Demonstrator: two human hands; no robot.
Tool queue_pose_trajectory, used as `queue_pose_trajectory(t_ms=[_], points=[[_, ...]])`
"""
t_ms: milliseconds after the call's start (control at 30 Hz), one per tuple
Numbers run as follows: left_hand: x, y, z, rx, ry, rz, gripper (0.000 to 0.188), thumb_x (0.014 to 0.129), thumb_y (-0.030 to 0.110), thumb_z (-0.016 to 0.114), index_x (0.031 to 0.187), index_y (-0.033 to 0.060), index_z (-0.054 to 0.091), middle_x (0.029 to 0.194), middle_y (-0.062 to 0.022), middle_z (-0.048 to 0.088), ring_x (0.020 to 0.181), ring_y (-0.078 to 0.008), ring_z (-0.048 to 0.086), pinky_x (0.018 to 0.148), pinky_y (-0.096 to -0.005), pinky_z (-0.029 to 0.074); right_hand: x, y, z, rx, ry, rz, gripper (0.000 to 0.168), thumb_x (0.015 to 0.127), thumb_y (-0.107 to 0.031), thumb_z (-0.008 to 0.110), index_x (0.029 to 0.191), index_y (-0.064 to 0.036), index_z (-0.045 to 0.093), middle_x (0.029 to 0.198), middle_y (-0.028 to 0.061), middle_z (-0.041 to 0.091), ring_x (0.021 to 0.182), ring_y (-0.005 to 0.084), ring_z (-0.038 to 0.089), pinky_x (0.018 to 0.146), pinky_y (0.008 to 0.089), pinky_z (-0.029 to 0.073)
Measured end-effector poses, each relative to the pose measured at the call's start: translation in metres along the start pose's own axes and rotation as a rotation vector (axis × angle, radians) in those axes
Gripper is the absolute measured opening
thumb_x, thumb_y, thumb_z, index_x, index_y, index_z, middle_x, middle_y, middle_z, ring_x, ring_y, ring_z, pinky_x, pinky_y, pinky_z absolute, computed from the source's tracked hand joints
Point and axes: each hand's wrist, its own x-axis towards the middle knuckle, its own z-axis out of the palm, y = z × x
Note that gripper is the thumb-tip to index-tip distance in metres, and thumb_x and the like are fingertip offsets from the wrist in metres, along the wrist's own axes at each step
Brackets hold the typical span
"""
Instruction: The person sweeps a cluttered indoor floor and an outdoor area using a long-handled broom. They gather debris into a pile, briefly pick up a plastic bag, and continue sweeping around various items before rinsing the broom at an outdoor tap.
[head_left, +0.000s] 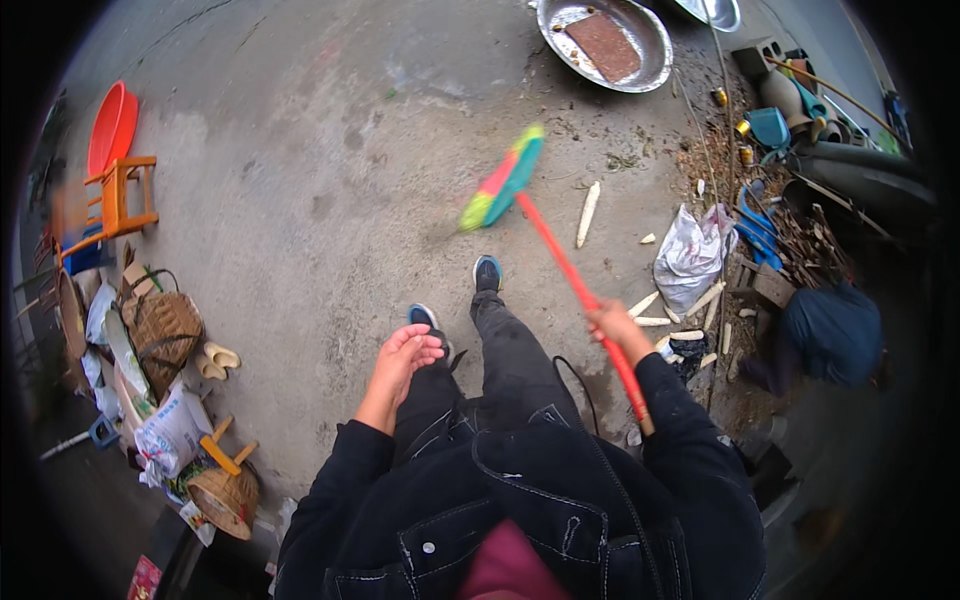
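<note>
My right hand (616, 327) grips the red handle of a broom (556, 244). The broom's head (504, 180), banded in green, yellow and pink, is blurred just above the concrete floor (300, 187), ahead of my shoes. Empty and slightly curled, my left hand (405, 356) hovers over my left leg with its fingers loosely apart. A pale corncob (589, 214) lies on the concrete to the right of the broom head. More corncobs (651, 321) are scattered around a whitish plastic sack (691, 259) on my right.
A large metal basin (660, 45) holding a reddish board stands ahead. Dry debris, cans and a blue dustpan (769, 127) lie at right, near sticks (814, 240) and a dark-blue-clothed person (832, 334). Leftward are an orange wooden stool (124, 199), red tub (114, 127) and woven basket (161, 330).
</note>
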Motion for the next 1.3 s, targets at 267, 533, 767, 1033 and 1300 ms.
queue_pose_trajectory(t_ms=[267, 533, 767, 1033, 1300], points=[[-0.006, -0.036, -0.002, 0.010, -0.070, -0.018, 0.021, 0.084, 0.013, 0.043, 0.101, 0.0025, 0.047, 0.087, -0.0098, 0.058, 0.077, -0.0167, 0.058, 0.067, -0.0244, 0.045, -0.050, -0.033, -0.035, 0.128, 0.184, -0.125, 0.050, 0.072, -0.001, 0.039, 0.121, -0.011, 0.032, 0.052, 0.0002, 0.040, 0.034, 0.0086, 0.037, 0.030, 0.0226, 0.031], [-0.027, -0.108, 0.013, 0.307, -0.445, 0.057, 0.017, 0.084, 0.012, 0.043, 0.095, 0.0010, 0.050, 0.086, -0.0063, 0.056, 0.074, -0.0109, 0.054, 0.068, -0.0219, 0.042, -0.069, 0.011, 0.136, 0.245, -0.417, 0.123, 0.049, 0.076, -0.005, 0.045, 0.122, -0.017, 0.032, 0.052, -0.0042, 0.037, 0.034, 0.0040, 0.032, 0.031, 0.0188, 0.027], [-0.072, -0.163, -0.045, 0.240, -0.300, 0.069, 0.017, 0.083, 0.008, 0.042, 0.096, -0.0005, 0.048, 0.086, -0.0067, 0.055, 0.074, -0.0123, 0.054, 0.070, -0.0237, 0.044, -0.031, 0.058, 0.209, 0.130, -0.610, 0.219, 0.022, 0.079, -0.012, 0.049, 0.100, -0.011, 0.043, 0.054, -0.0032, 0.041, 0.036, 0.0047, 0.036, 0.033, 0.0200, 0.029], [-0.092, -0.216, -0.048, 0.032, -0.327, 0.103, 0.020, 0.083, 0.008, 0.042, 0.099, -0.0017, 0.048, 0.085, -0.0085, 0.055, 0.074, -0.0136, 0.055, 0.068, -0.0250, 0.045, -0.065, 0.035, 0.055, -0.061, 0.094, 0.162, 0.017, 0.077, -0.007, 0.045, 0.093, -0.012, 0.040, 0.053, -0.0006, 0.041, 0.034, 0.0058, 0.036, 0.029, 0.0225, 0.028], [-0.082, -0.184, -0.039, 0.020, -0.276, 0.144, 0.021, 0.082, 0.009, 0.044, 0.100, -0.0003, 0.048, 0.087, -0.0073, 0.056, 0.076, -0.0122, 0.055, 0.069, -0.0237, 0.044, -0.120, 0.016, 0.065, 0.085, 0.001, 0.051, 0.035, 0.076, -0.003, 0.042, 0.109, -0.013, 0.038, 0.054, -0.0013, 0.038, 0.035, 0.0068, 0.034, 0.030, 0.0205, 0.028]])
